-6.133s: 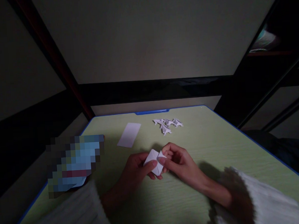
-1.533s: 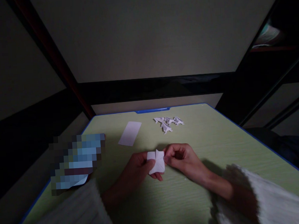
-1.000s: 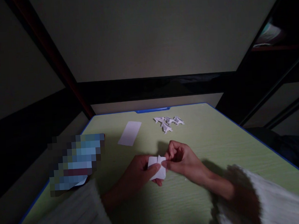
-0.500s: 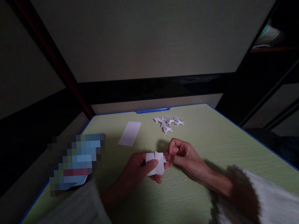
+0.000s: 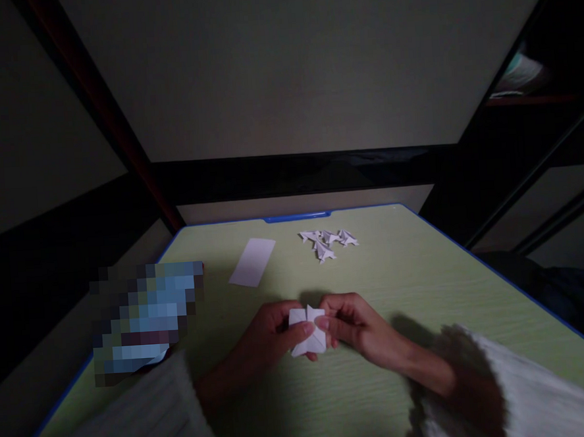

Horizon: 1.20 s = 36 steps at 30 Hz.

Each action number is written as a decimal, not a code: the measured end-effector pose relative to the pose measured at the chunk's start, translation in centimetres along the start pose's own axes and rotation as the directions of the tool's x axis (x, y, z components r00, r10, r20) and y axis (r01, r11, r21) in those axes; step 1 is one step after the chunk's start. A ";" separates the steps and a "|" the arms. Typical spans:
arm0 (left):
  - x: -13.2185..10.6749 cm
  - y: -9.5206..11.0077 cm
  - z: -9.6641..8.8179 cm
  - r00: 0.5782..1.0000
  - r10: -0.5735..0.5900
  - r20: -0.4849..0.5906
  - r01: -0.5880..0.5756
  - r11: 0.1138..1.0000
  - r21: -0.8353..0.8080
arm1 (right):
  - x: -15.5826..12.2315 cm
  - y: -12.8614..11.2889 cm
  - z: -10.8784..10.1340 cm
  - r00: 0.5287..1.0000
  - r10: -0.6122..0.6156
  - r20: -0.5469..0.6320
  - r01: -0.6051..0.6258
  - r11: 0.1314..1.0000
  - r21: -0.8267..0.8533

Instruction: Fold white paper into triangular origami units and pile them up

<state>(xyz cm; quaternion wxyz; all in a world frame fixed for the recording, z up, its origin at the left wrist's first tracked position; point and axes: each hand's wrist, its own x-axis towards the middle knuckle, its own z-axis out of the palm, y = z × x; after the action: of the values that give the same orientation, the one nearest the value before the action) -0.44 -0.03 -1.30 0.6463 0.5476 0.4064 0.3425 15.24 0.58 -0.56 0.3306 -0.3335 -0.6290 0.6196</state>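
A small folded piece of white paper (image 5: 309, 343) is held just above the table, squarish, with creases and a pointed flap standing up at its top edge. My left hand (image 5: 274, 332) pinches it from the left, thumb on the front face and fingers behind. From the right, my right hand (image 5: 352, 320) grips it too, its thumb pressed on the paper close to the left thumb. The fingers behind the paper are mostly hidden. Beyond the hands lie several small folded white paper figures (image 5: 324, 250), grouped together.
A flat white paper sheet (image 5: 252, 263) rests on the pale green table (image 5: 412, 396), left of the paper figures. At the table's left side is a pixelated bluish object (image 5: 154, 319). Blue edging runs round the table, with a blue handle-like strip (image 5: 296, 217) at the back.
My right hand has moved left and slightly down, from the paper's right-edge flap onto its front. That side flap now lies folded or out of sight. The paper sits slightly lower.
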 end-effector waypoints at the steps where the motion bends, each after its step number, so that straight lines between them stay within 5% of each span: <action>1: 0.0 0.0 0.0 1.000 0.007 -0.009 -0.007 1.000 -0.012 | 0.1 0.1 0.1 1.000 -0.006 -0.006 0.006 1.000 0.002; 15: 0.0 0.2 0.0 0.971 0.032 -0.236 -0.028 0.999 0.021 | 0.0 -0.3 0.4 0.981 -0.133 -0.144 0.122 0.989 -0.081; 21: -0.1 0.8 0.0 0.985 0.072 -0.156 -0.062 0.996 0.071 | -0.1 -0.3 0.3 0.968 -0.209 -0.140 0.175 0.958 -0.226; 24: -0.1 1.1 0.1 0.985 0.101 -0.140 -0.084 0.989 0.124 | -0.3 -0.3 0.5 0.977 -0.149 -0.155 0.120 0.976 -0.180; 27: -0.1 1.1 0.1 0.963 0.128 -0.235 -0.109 0.990 0.093 | -0.3 0.0 0.8 0.981 -0.117 -0.155 0.109 0.992 -0.059; 36: -0.1 1.3 0.1 0.953 -0.001 -0.304 -0.008 1.000 -0.027 | 0.4 0.4 0.4 0.920 -0.266 -0.287 0.277 0.961 -0.002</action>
<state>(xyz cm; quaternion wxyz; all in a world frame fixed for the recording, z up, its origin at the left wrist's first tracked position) -0.41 0.12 0.04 0.5831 0.4799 0.4951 0.4296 14.68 0.64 -1.00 0.5067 -0.3224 -0.6028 0.5253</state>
